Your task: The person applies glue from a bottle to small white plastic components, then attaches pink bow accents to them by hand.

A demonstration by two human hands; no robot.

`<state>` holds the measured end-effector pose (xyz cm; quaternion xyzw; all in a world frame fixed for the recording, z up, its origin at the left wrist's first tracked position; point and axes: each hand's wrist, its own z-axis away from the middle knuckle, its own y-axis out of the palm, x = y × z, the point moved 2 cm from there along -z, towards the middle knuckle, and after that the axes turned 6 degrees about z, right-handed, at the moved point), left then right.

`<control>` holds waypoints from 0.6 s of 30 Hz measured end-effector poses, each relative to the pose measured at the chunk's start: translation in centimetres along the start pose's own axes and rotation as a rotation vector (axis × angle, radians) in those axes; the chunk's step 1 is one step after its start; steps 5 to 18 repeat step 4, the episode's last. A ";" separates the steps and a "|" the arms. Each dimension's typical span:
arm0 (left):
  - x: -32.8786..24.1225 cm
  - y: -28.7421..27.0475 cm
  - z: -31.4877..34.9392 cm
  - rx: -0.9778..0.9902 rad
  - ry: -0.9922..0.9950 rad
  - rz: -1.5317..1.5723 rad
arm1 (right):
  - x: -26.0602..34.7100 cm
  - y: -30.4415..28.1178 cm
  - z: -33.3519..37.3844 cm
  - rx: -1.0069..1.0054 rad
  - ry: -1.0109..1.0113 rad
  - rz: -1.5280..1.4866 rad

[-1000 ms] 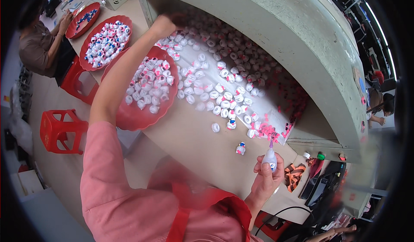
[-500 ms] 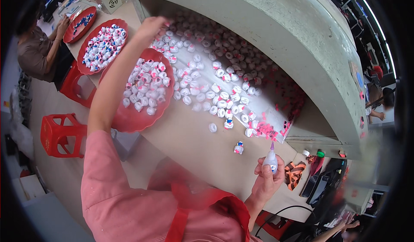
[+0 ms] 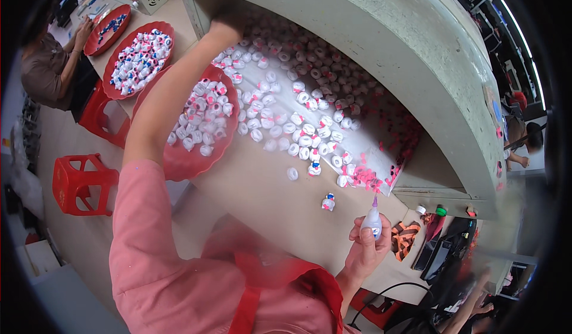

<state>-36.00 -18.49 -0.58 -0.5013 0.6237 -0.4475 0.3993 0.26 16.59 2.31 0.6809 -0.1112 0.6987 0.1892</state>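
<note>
My left hand reaches into the shade beneath the grey hood, over the far left of the piled white parts. Its fingers are lost in the dark there. In my right hand, upright at the right, is a small clear squeeze bottle with a thin purple tip. Beyond that tip lie loose pink pieces. A small white figure with blue and pink bits lies on the table left of the bottle, and a similar figure touches the edge of the pile.
Under my left forearm stands a red scalloped tray of white parts. Behind it is another red tray of finished-looking figures. The curved grey hood overhangs the pile. A co-worker sits at the far left; a red stool stands nearby.
My left hand has moved farther under the hood, from its lit edge into the shade. My right hand keeps the bottle in nearly the same place.
</note>
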 end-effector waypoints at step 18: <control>-2.3 -2.7 0.6 0.012 -0.023 0.152 | -0.1 -0.9 -0.1 -0.028 -0.018 0.006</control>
